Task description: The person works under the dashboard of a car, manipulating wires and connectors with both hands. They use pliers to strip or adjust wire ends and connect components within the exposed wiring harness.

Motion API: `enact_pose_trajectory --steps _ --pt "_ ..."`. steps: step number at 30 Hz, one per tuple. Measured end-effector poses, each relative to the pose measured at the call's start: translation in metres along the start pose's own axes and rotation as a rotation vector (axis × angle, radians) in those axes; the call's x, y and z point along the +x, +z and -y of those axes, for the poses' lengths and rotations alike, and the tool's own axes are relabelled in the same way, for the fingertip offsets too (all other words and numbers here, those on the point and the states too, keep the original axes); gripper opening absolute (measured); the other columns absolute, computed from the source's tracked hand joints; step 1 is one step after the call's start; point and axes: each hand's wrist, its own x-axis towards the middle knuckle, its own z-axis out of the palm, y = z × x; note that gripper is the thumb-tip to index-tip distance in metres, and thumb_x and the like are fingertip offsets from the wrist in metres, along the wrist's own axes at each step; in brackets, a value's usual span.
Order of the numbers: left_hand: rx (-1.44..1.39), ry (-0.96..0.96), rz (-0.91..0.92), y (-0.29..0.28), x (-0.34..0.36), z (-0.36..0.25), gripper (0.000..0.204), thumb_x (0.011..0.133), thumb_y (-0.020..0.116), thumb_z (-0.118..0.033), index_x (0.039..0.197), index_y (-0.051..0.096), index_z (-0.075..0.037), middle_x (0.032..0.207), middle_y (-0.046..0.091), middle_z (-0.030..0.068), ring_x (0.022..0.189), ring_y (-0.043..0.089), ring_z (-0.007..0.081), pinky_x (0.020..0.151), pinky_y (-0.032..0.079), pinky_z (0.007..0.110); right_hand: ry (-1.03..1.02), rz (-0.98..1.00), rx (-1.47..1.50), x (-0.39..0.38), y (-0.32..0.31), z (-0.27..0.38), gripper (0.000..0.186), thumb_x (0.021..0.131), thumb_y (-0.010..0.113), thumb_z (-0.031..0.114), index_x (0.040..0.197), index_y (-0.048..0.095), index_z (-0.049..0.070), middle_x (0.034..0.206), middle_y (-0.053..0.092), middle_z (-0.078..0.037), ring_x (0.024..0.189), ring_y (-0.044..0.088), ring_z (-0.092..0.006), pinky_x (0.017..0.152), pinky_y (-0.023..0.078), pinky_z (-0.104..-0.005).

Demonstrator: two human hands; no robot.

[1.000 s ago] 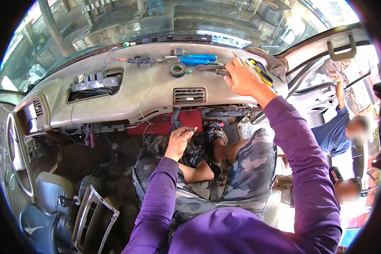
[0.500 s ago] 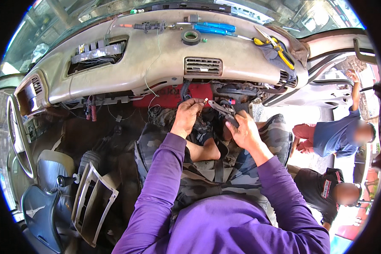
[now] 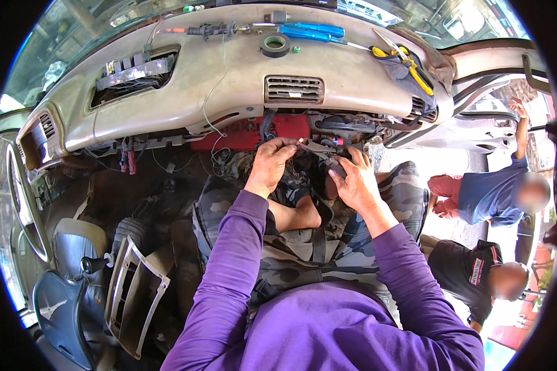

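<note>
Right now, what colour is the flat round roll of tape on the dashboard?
The round tape roll is black, best seen in the head view.

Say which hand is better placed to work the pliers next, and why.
Probably the right hand: it holds the pliers, their tips close to the small pale piece at the left hand's fingertips.

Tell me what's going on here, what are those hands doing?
Someone in purple sleeves is working in front of a vehicle's dashboard. Their left hand pinches a small pale piece, and their right hand holds pliers with the tips right by it; I can't tell whether they grip it. Two blue-handled screwdrivers, a tape roll and a yellow-handled tool lie on the dashboard.
</note>
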Motion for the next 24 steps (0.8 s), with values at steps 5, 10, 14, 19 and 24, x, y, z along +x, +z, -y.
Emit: enact_pose_trajectory --steps 5,10,14,19,24 --pt "0.006 0.001 0.007 -0.001 -0.001 0.000 0.015 0.098 0.064 -0.007 0.107 0.072 0.002 0.094 0.069 0.0002 0.084 0.059 0.0079 0.079 0.047 0.022 -0.055 -0.016 -0.050 0.001 -0.001 -0.002 0.040 0.088 0.076 0.031 0.124 0.073 0.012 0.142 0.051 -0.020 0.133 0.045 -0.0413 0.111 0.035 -0.0556" --pt "0.012 0.004 0.062 -0.010 0.001 0.001 0.015 0.098 0.064 -0.008 0.107 0.072 0.002 0.091 0.067 -0.0010 0.082 0.057 0.0072 0.077 0.046 0.022 -0.122 -0.030 -0.147 0.004 -0.012 0.002 0.041 0.089 0.074 0.031 0.127 0.071 0.015 0.146 0.047 -0.018 0.137 0.041 -0.0407 0.114 0.029 -0.0634" --pt "0.028 -0.017 0.132 -0.017 0.000 -0.005 0.016 0.099 0.064 -0.008 0.108 0.072 0.002 0.090 0.067 -0.0017 0.081 0.056 0.0068 0.076 0.045 0.022 -0.152 -0.022 -0.164 0.005 -0.017 0.002 0.040 0.090 0.074 0.031 0.127 0.071 0.016 0.146 0.046 -0.017 0.137 0.041 -0.0408 0.115 0.027 -0.0661" --pt "0.065 -0.023 0.140 -0.015 -0.004 -0.012 0.016 0.098 0.064 -0.007 0.108 0.072 0.002 0.093 0.068 -0.0004 0.083 0.058 0.0076 0.078 0.047 0.023 -0.120 0.027 -0.159 0.002 -0.014 -0.001 0.035 0.090 0.074 0.031 0.119 0.072 0.013 0.143 0.047 -0.018 0.133 0.045 -0.0407 0.111 0.033 -0.0621" --pt "0.062 -0.034 0.142 -0.017 -0.003 -0.009 0.015 0.098 0.064 -0.007 0.108 0.072 0.002 0.096 0.070 0.0011 0.086 0.061 0.0089 0.081 0.049 0.024 -0.007 0.168 -0.128 0.004 -0.018 0.008 0.033 0.090 0.074 0.031 0.115 0.071 0.010 0.141 0.048 -0.021 0.129 0.048 -0.0408 0.108 0.039 -0.0539"
